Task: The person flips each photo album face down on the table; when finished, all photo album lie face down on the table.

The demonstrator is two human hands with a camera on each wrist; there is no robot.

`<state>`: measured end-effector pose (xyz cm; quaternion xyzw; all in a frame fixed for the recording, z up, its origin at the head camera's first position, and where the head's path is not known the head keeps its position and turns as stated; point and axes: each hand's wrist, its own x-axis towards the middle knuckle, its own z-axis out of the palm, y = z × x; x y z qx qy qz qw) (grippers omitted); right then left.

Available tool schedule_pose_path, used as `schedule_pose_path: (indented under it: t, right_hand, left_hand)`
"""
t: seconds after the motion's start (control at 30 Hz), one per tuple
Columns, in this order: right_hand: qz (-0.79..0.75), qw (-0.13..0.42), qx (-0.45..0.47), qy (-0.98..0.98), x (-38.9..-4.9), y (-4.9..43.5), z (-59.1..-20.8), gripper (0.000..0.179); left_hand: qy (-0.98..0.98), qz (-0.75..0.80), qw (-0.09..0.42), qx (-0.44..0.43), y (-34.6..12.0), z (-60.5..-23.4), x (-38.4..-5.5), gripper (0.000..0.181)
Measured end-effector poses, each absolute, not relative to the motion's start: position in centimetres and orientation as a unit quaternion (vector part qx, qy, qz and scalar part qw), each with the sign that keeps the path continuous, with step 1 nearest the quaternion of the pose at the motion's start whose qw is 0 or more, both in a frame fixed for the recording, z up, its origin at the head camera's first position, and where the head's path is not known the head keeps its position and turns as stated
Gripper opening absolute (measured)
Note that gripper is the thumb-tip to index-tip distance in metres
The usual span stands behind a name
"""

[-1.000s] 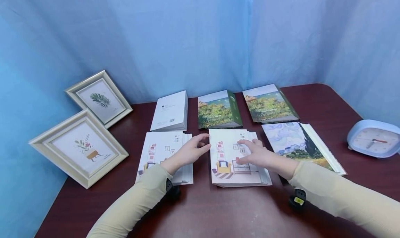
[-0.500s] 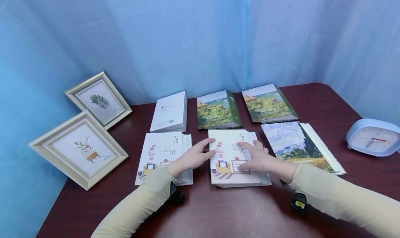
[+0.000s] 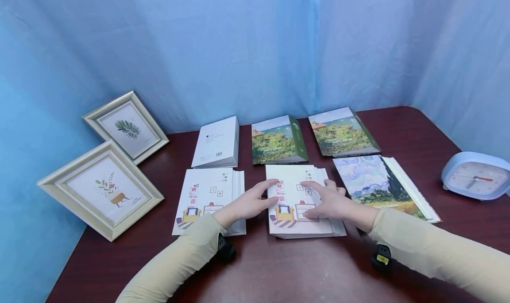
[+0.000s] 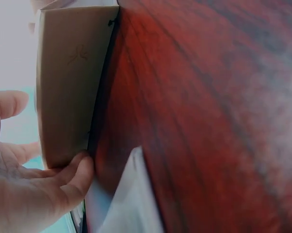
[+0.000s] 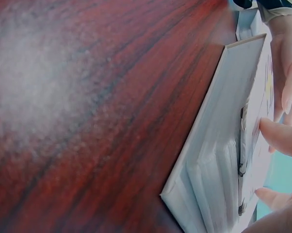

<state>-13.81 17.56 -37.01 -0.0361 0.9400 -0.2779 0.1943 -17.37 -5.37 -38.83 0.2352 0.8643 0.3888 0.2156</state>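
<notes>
A white photo album (image 3: 287, 192) with a printed armchair and dresser lies in the front middle of the table. My left hand (image 3: 251, 203) is at its left side: the index finger and thumb reach over the cover, and in the left wrist view other fingertips (image 4: 83, 167) touch the spine (image 4: 71, 82). Spread over the right part of the cover is my right hand (image 3: 330, 201), its thumb and fingertips touching or just above it. A similar white album (image 3: 199, 192) lies to the left, partly under my left forearm. The painted-landscape album (image 3: 378, 183) lies to the right.
Behind stand a white album (image 3: 217, 141) and two green garden-cover albums (image 3: 275, 139), (image 3: 342, 132) in a row. Two picture frames (image 3: 133, 130), (image 3: 109, 192) lie at the left. A pale blue clock (image 3: 476, 174) stands at the right, and a blue curtain (image 3: 255, 51) hangs behind the table.
My left hand has moved right, from beside the middle album onto its left edge. My right hand has shifted slightly on the cover. The albums look unmoved.
</notes>
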Motion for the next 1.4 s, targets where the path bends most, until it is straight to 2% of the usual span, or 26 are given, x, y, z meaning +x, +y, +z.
schedule_pose_path:
  t: [0.3, 0.8, 1.4]
  right_hand:
    - [-0.302, 0.203, -0.016, 0.931, -14.2, 17.5, -37.4, 0.082]
    - [-0.367, 0.195, -0.021, 0.909, -14.2, 16.3, -37.7, 0.084]
    - [-0.416, 0.182, -0.021, 0.890, -13.6, 14.0, -38.6, 0.083]
  left_hand:
    - [0.856, 0.403, 0.224, 0.234, -5.6, -38.9, -17.3, 0.054]
    - [0.847, 0.440, 0.196, 0.223, -6.5, -38.6, -16.4, 0.060]
    - [0.827, 0.498, 0.178, 0.191, -8.1, -38.6, -15.9, 0.052]
